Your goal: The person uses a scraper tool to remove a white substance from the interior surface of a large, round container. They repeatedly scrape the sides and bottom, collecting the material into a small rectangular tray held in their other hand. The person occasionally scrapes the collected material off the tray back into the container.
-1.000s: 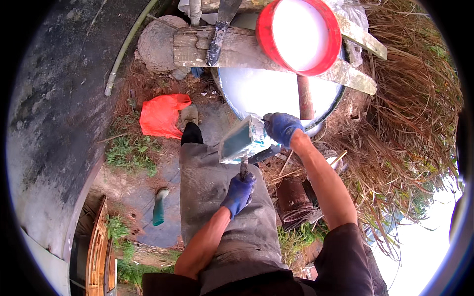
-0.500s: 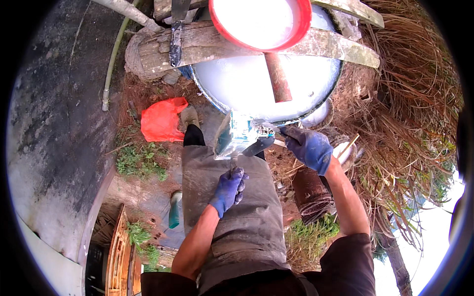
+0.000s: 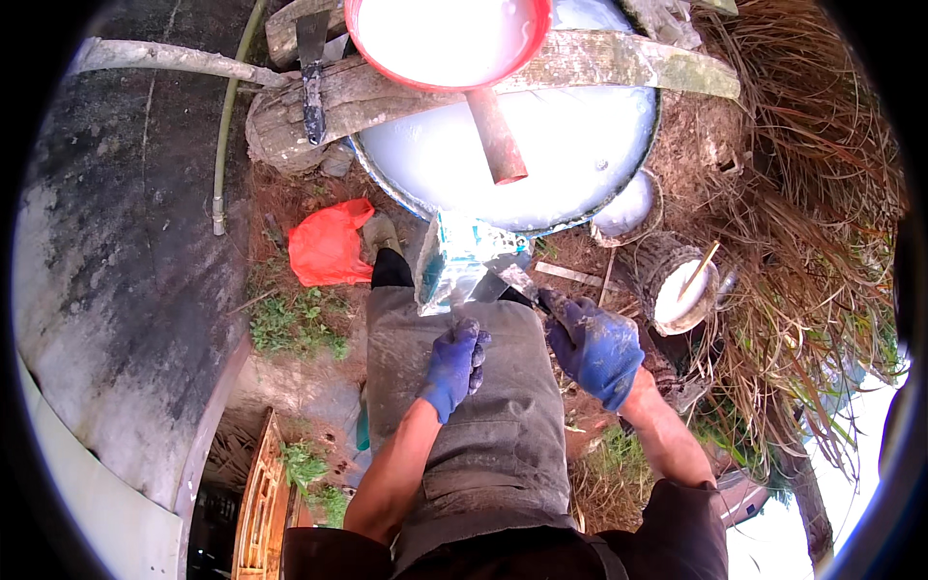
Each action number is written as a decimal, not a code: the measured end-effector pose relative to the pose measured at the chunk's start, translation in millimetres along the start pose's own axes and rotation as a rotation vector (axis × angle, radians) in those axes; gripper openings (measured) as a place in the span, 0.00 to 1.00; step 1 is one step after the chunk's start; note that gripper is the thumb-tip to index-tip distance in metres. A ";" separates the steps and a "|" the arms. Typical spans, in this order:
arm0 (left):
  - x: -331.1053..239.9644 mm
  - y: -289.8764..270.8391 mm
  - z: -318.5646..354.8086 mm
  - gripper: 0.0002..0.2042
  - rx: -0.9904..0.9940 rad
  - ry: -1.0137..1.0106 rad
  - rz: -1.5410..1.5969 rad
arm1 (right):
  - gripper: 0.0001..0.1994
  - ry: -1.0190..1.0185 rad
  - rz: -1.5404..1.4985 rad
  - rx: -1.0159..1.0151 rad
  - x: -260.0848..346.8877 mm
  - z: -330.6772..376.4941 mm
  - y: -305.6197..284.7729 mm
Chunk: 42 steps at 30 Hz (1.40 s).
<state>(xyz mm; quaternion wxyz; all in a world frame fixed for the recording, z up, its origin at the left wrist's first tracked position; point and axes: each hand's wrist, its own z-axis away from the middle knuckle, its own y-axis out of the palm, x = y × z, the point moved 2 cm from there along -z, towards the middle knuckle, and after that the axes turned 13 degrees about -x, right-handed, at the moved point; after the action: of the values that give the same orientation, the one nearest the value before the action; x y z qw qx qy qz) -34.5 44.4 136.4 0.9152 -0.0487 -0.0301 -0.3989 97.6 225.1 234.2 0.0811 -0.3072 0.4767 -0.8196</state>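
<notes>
My left hand (image 3: 454, 367), in a blue glove, is closed around a narrow part at the near end of a boxy white-and-teal thing (image 3: 449, 261), smeared with white. Whether that part is a handle I cannot tell. My right hand (image 3: 594, 350), gloved as well, grips a scraper (image 3: 522, 282). Its metal blade points up and left, at the near right corner of the boxy thing. A dark piece behind the blade is partly hidden. Beyond both hands stands a wide round tub (image 3: 387, 179) of white liquid.
Across the tub lies a wooden beam (image 3: 667, 68), bearing a red basin (image 3: 541, 39) of white liquid and a dark flat-bladed tool (image 3: 312, 87). An orange-red plastic bag (image 3: 329, 246) lies at left. A small container with a stick (image 3: 681, 295) and dry leaves (image 3: 802, 193) are at right.
My right hand has come nearer my body with the scraper, whose blade has moved down along the boxy thing's right side. My left hand keeps its grip. The view has shifted slightly.
</notes>
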 end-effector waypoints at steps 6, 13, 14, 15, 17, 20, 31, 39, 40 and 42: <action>0.1 8.1 2.0 0.19 -0.032 -0.005 0.014 | 0.15 0.030 0.050 0.013 10.4 7.1 21.2; -0.4 10.6 3.9 0.19 -0.036 -0.019 0.023 | 0.15 0.071 0.092 0.067 23.5 0.6 16.6; 1.2 10.9 3.5 0.19 -0.041 -0.016 0.028 | 0.15 0.075 0.105 0.082 25.0 0.6 17.8; 3.3 11.6 2.2 0.19 -0.045 -0.013 0.033 | 0.15 0.074 0.108 0.094 27.3 -0.9 17.9; 5.1 11.7 0.8 0.19 -0.042 -0.014 0.042 | 0.14 0.076 0.119 0.111 31.5 -7.0 15.1; 7.1 13.3 1.6 0.19 -0.024 -0.036 0.057 | 0.13 0.054 0.096 0.138 28.2 -12.3 23.0; 11.8 9.3 -5.3 0.18 -0.072 0.001 0.052 | 0.15 0.080 0.109 0.161 29.4 -24.2 24.7; 10.4 18.0 -0.4 0.17 -0.073 -0.022 0.064 | 0.14 0.153 0.104 0.180 22.9 -26.5 46.9; 10.7 20.1 -0.5 0.17 -0.073 -0.025 0.065 | 0.13 0.150 0.089 0.163 22.8 -24.5 49.2; 14.7 26.5 -1.7 0.17 -0.083 -0.031 0.083 | 0.15 0.136 0.084 0.124 19.3 -17.1 54.8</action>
<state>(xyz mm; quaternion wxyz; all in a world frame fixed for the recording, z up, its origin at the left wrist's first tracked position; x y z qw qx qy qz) -5.0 51.5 134.4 0.9275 -0.0942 -0.0258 -0.3608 63.5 200.2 190.8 0.1017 -0.2248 0.4421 -0.8623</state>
